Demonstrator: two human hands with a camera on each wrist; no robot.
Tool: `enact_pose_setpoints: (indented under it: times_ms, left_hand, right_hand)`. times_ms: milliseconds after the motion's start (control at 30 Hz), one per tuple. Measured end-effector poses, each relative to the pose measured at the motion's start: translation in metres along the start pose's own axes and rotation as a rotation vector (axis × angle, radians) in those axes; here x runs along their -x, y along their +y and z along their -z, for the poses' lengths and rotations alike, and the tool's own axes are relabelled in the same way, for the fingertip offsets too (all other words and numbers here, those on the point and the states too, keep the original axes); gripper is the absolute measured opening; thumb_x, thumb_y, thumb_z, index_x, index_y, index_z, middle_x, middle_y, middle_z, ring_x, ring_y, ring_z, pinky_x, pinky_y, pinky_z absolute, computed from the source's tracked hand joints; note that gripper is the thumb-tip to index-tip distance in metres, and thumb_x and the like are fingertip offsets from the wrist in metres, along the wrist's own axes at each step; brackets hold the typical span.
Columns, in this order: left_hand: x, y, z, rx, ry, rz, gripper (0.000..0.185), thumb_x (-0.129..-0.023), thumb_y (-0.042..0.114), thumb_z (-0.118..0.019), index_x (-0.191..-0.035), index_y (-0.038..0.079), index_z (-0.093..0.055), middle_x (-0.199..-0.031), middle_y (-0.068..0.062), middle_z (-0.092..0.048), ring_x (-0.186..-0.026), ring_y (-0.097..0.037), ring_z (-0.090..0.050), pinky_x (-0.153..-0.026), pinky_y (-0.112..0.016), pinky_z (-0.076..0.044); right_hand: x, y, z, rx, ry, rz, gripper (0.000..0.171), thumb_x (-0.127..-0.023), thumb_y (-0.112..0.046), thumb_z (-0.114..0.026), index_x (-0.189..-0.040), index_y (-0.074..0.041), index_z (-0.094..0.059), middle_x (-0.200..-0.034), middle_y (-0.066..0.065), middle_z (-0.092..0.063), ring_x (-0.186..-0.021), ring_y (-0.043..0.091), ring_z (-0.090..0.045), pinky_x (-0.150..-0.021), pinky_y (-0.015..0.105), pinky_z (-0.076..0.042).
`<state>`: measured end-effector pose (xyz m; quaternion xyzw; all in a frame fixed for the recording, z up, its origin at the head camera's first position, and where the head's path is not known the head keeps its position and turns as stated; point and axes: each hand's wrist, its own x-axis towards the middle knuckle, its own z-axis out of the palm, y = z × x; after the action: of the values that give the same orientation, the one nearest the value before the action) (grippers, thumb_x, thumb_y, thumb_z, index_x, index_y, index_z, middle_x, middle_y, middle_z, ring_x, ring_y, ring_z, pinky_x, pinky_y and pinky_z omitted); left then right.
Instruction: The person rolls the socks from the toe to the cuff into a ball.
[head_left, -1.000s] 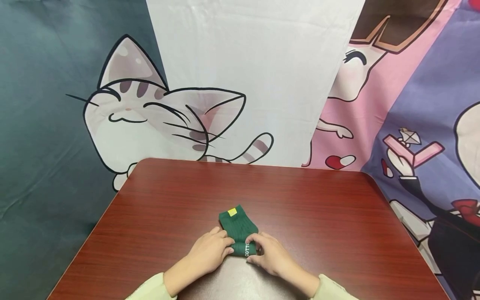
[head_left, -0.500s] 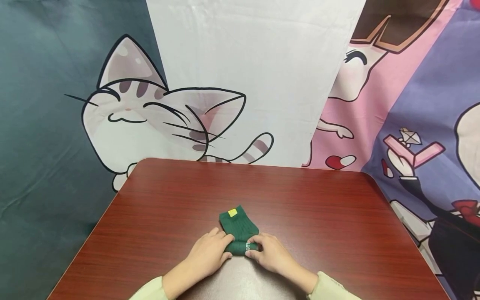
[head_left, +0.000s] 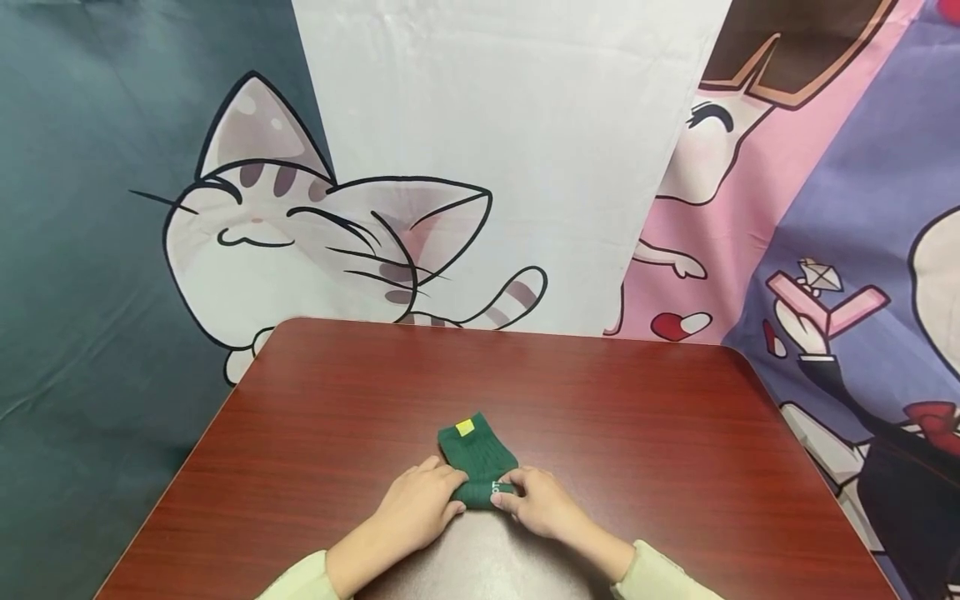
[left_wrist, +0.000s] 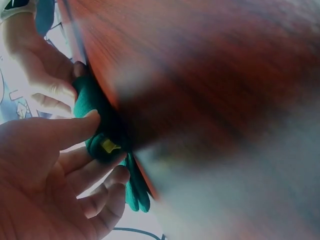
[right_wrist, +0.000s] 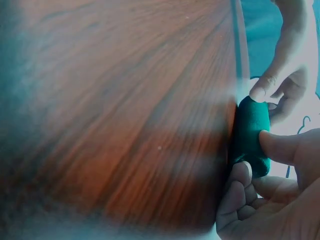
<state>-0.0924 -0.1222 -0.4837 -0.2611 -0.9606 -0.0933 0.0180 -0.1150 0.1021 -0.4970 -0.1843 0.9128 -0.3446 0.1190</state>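
Observation:
Dark green ribbed socks (head_left: 480, 451) lie on the table, their near part rolled into a thick cylinder and the far cuff end flat with a yellow label (head_left: 465, 427). My left hand (head_left: 422, 502) grips the left end of the roll, thumb on the near side and fingers over the top. Its right end is pinched between thumb and fingers of my right hand (head_left: 546, 503), which partly cover white lettering. In the left wrist view the roll (left_wrist: 92, 100) shows a yellow mark on its end. Both hands hold the roll (right_wrist: 252, 127) in the right wrist view too.
The reddish-brown wooden table (head_left: 600, 400) extends around the socks to rounded far corners. Behind it hangs a cloth backdrop (head_left: 510, 108) printed with a cartoon cat and figures.
The roll has turned slightly, and less of the white lettering shows. My right thumb has moved up onto the roll. The flat end has hardly moved.

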Motion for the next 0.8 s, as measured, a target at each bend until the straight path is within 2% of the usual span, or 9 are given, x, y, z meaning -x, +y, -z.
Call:
enact_pose_setpoints:
  times_ms: [367, 533, 667, 800]
  left_hand:
    - [-0.0015, 0.0038, 0.0023, -0.021, 0.001, -0.011, 0.035, -0.087, 0.032, -0.079, -0.113, 0.009, -0.071, -0.107, -0.001, -0.071, -0.097, -0.016, -0.058, -0.083, -0.035, -0.056]
    - [-0.003, 0.0032, 0.0029, -0.041, 0.003, -0.016, 0.035, -0.088, 0.032, -0.078, -0.116, 0.011, -0.072, -0.107, 0.0, -0.069, -0.098, -0.016, -0.059, -0.082, -0.037, -0.056]
    - [-0.0043, 0.0032, 0.001, -0.021, 0.008, -0.017, 0.037, -0.086, 0.03, -0.08, -0.117, 0.013, -0.07, -0.107, 0.0, -0.071, -0.098, -0.016, -0.06, -0.082, -0.038, -0.056]
    - [-0.0062, 0.0041, -0.0013, -0.016, 0.016, -0.02, 0.031, -0.086, 0.029, -0.08, -0.112, 0.014, -0.07, -0.103, 0.002, -0.072, -0.096, -0.015, -0.058, -0.082, -0.039, -0.055]
  right_hand:
    - [0.0003, -0.0034, 0.0039, -0.037, -0.026, -0.025, 0.026, -0.091, -0.035, -0.074, -0.102, -0.011, -0.074, -0.075, -0.009, -0.058, -0.072, 0.006, -0.054, -0.066, 0.029, -0.045]
    - [-0.0012, -0.0041, 0.004, -0.041, -0.039, -0.037, 0.026, -0.093, -0.035, -0.072, -0.102, -0.011, -0.073, -0.073, -0.009, -0.058, -0.072, 0.008, -0.053, -0.066, 0.031, -0.045]
    - [-0.0019, -0.005, 0.0047, -0.05, -0.065, -0.062, 0.027, -0.095, -0.035, -0.07, -0.104, -0.01, -0.073, -0.072, -0.008, -0.059, -0.073, 0.009, -0.055, -0.068, 0.033, -0.046]
    - [-0.002, -0.0046, 0.0049, -0.073, -0.075, -0.073, 0.027, -0.096, -0.034, -0.069, -0.105, -0.008, -0.072, -0.071, -0.007, -0.06, -0.071, 0.01, -0.056, -0.068, 0.034, -0.047]
